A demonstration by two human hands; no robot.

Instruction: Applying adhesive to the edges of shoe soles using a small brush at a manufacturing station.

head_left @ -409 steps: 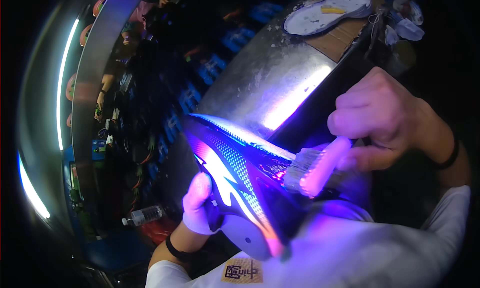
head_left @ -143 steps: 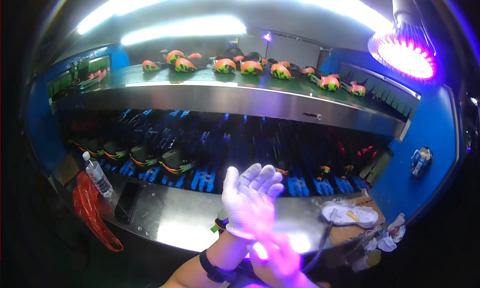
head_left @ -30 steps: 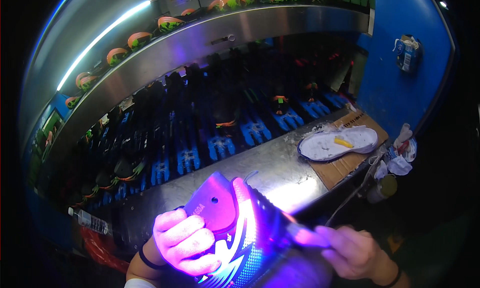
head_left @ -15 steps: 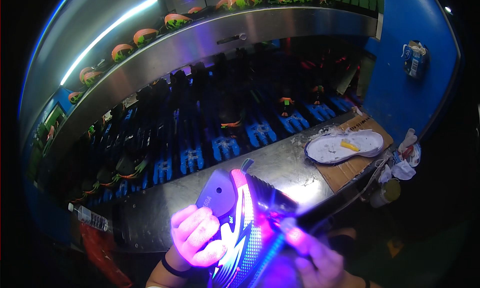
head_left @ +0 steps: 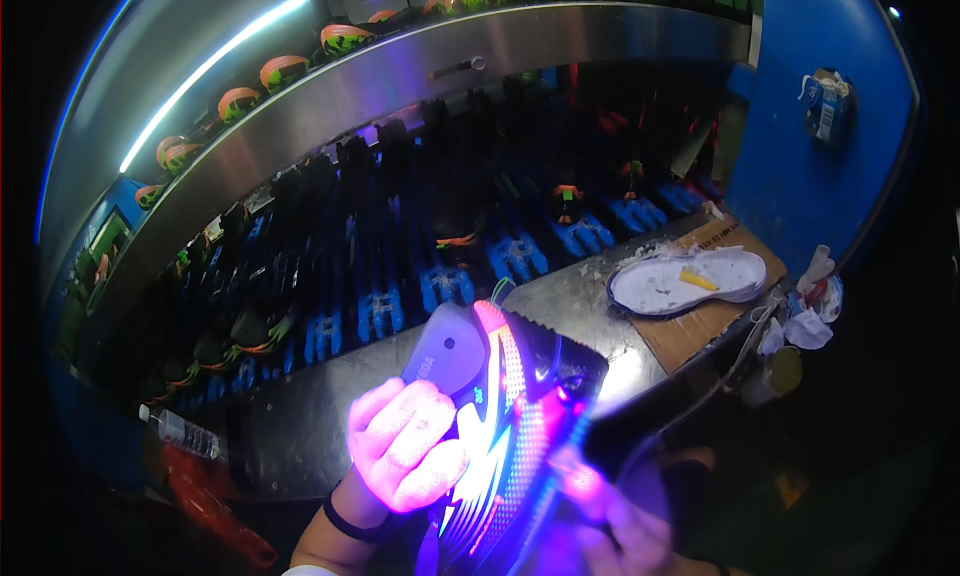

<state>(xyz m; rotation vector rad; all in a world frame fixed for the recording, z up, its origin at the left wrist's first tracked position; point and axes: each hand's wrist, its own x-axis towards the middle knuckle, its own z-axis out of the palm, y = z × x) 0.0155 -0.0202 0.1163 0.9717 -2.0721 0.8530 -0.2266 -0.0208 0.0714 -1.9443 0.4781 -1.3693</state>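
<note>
A dark shoe upper [head_left: 515, 416] on a grey last glows with bright stripes under violet light, low in the middle of the view. My left hand [head_left: 405, 446] grips it from the left side, fingers wrapped around the last and the upper. My right hand [head_left: 610, 521] is blurred at the lower edge, right against the shoe's right side; whether it holds a brush or anything else cannot be made out.
A steel bench [head_left: 560, 296] runs behind the shoe. A white sole [head_left: 690, 279] lies on cardboard at its right end. Rows of dark shoes on blue holders [head_left: 450, 246] fill the rack behind. Orange-green shoes [head_left: 345, 38] line the top shelf. A plastic bottle [head_left: 180, 431] lies at left.
Over the last second the shoe has tilted more upright in my left hand, and my right hand has dropped lower and closer to the shoe's right side.
</note>
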